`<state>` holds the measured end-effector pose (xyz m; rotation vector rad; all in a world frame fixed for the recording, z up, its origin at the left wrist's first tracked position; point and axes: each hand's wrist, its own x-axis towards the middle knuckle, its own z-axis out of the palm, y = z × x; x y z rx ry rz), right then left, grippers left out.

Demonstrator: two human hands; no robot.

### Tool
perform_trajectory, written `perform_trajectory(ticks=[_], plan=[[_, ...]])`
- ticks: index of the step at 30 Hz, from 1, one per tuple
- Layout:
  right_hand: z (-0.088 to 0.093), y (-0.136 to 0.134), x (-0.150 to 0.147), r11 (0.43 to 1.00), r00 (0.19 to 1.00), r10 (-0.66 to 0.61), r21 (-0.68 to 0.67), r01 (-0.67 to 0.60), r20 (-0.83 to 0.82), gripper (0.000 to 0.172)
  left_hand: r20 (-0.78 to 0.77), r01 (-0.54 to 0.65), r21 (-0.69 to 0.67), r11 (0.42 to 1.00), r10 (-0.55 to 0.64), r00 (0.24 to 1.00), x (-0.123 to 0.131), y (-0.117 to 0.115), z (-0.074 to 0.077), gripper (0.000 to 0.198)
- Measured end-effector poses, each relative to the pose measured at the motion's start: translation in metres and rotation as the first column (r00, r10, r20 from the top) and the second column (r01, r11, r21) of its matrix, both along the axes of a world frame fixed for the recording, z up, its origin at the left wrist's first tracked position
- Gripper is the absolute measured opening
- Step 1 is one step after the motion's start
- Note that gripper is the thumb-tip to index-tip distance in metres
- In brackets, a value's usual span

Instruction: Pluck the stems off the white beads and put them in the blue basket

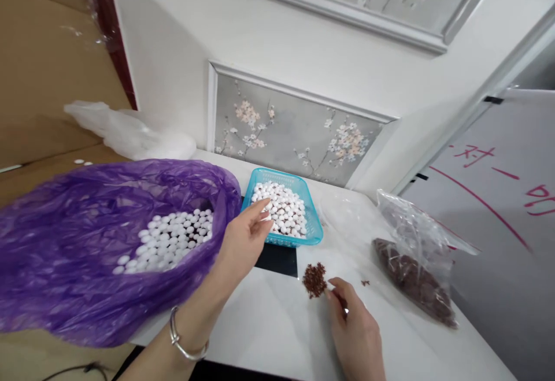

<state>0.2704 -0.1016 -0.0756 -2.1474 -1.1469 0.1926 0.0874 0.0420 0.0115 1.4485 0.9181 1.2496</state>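
My left hand (246, 236) reaches over the near left side of a blue plastic basket (313, 232), thumb and fingers apart. Beneath its fingertips lie many small white oval pieces (288, 210) with brown bits showing among them. By a heap of small reddish-brown star-shaped pieces (314, 280) on the table, my right hand (356, 329) is curled, its thumb and index finger close together at the heap's right edge. Something small and white shows inside its curled fingers; what the fingertips hold is too small to make out.
A purple plastic bag (108, 196) holding more white ovals (171, 239) lies open at left. A clear bag of brown pieces (414, 280) rests at right. Behind are a floral panel (290, 126) and a whiteboard (485, 225). A cardboard box (52, 69) stands far left.
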Motion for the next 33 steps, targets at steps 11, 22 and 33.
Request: perform_trajectory(ticks=[11,22,33], plan=[[0.001,-0.003,-0.007,0.990,0.996,-0.085,0.113,0.081,0.031,0.031,-0.787,-0.064,0.402,0.913,0.380,0.486,-0.090,0.017,0.010,0.034],[-0.008,-0.003,0.003,0.919,0.999,-0.035,0.393,0.034,-0.005,0.028,-0.901,-0.070,0.354,0.933,0.360,0.241,-0.132,0.038,-0.024,0.036],[0.032,0.012,-0.061,0.836,0.948,0.213,0.546,-0.052,-0.236,0.015,-0.874,-0.122,0.357,0.926,0.378,0.306,-0.127,0.028,-0.015,0.029]])
